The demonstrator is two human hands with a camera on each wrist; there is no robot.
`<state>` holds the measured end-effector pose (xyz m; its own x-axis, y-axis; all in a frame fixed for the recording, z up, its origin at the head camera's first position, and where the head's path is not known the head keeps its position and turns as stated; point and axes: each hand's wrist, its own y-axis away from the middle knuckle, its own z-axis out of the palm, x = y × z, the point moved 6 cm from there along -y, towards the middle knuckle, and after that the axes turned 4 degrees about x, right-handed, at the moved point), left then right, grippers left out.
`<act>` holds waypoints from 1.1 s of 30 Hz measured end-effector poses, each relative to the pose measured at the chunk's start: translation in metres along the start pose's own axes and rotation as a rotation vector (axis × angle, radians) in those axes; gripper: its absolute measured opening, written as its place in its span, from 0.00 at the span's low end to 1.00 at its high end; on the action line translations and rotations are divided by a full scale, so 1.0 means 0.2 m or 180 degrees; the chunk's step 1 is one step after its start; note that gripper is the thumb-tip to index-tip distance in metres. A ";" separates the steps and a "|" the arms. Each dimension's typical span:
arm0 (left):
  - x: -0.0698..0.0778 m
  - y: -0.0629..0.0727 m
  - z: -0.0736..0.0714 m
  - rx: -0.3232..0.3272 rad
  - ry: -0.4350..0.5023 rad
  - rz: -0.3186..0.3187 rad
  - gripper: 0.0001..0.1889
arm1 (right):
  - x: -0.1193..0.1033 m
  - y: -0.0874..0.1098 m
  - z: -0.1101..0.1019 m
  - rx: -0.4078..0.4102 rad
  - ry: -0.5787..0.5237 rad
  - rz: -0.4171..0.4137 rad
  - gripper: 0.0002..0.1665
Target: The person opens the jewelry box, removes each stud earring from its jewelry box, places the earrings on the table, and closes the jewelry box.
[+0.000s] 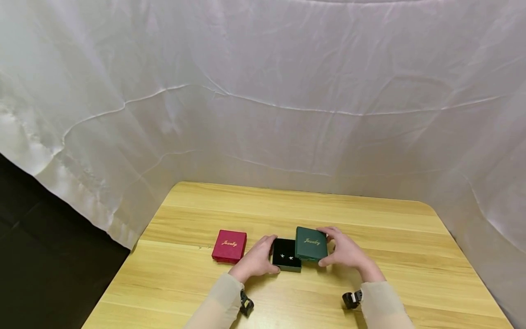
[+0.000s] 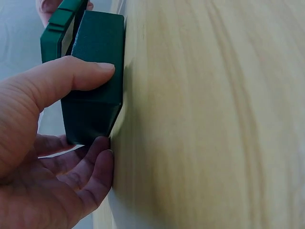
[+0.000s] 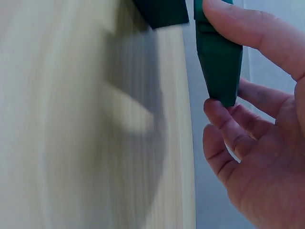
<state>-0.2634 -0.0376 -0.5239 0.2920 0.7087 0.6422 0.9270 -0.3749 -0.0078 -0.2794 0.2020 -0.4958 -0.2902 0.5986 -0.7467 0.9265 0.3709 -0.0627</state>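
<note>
Stars (image 1: 282, 256), two tiny silver ones, sit on the black pad (image 1: 283, 246) inside our green box bottom (image 1: 290, 268). Our left hand (image 1: 255, 260) grips the left end of the box bottom, with the thumb on its near side and the other fingers bent at its left end. Our right hand (image 1: 347, 250) is right of the box bottom and pinches the green lid (image 1: 311, 246), thumb and fingers spread about as wide as the lid. The lid is up above the box bottom's right part, a bit apart from it. Left of the box bottom, past our left hand, a red box (image 1: 229, 249) sits on the table (image 1: 411, 256).
</note>
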 end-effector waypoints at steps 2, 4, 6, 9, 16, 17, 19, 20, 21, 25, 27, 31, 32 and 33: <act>0.00 0.00 0.00 -0.0003 -0.0005 0.0006 0.52 | 0.04 0.00 -0.04 0.0032 -0.0044 0.0070 0.56; 0.00 0.00 0.00 -0.0012 -0.0002 0.0000 0.52 | 0.07 0.01 -0.08 0.0054 -0.0055 0.0141 0.57; 0.00 0.00 0.00 -0.0022 0.0005 -0.0014 0.52 | 0.10 0.01 -0.11 0.0059 -0.0053 0.0175 0.57; 0.00 0.00 0.00 -0.0033 0.0014 -0.0039 0.52 | 0.15 0.01 -0.16 0.0099 -0.0032 0.0244 0.57; 0.01 0.00 -0.01 -0.0029 -0.0019 -0.0010 0.52 | 0.23 0.01 -0.22 0.0165 0.0107 0.0482 0.58; 0.01 0.00 -0.01 -0.0032 -0.0017 -0.0015 0.52 | 0.25 0.01 -0.22 0.0165 0.0139 0.0515 0.58; 0.01 0.00 -0.01 -0.0031 -0.0014 -0.0020 0.52 | 0.27 0.01 -0.23 0.0150 0.0170 0.0559 0.58; 0.01 0.00 -0.01 -0.0034 -0.0019 -0.0028 0.52 | 0.28 0.01 -0.23 0.0143 0.0170 0.0577 0.58; 0.01 0.00 0.00 -0.0038 -0.0022 -0.0036 0.53 | 0.29 0.01 -0.23 0.0139 0.0173 0.0588 0.58; 0.00 0.00 0.00 -0.0029 -0.0022 -0.0034 0.53 | 0.33 0.00 -0.23 0.0114 0.0158 0.0621 0.59; 0.00 0.00 0.00 -0.0031 -0.0016 -0.0039 0.53 | 0.34 -0.01 -0.23 0.0100 0.0124 0.0651 0.59; 0.00 0.00 0.00 -0.0033 -0.0022 -0.0045 0.53 | 0.35 -0.02 -0.23 0.0052 0.0065 0.0714 0.59; 0.00 0.00 0.00 -0.0029 -0.0018 -0.0034 0.53 | 0.36 -0.02 -0.23 0.0042 0.0067 0.0734 0.59; 0.00 0.00 0.00 -0.0031 -0.0021 -0.0031 0.53 | 0.36 -0.02 -0.23 0.0036 0.0066 0.0754 0.59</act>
<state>-0.2630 -0.0377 -0.5232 0.2846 0.7163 0.6371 0.9275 -0.3738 0.0059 -0.3154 0.2757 -0.5189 -0.0690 0.6824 -0.7277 0.9719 0.2105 0.1052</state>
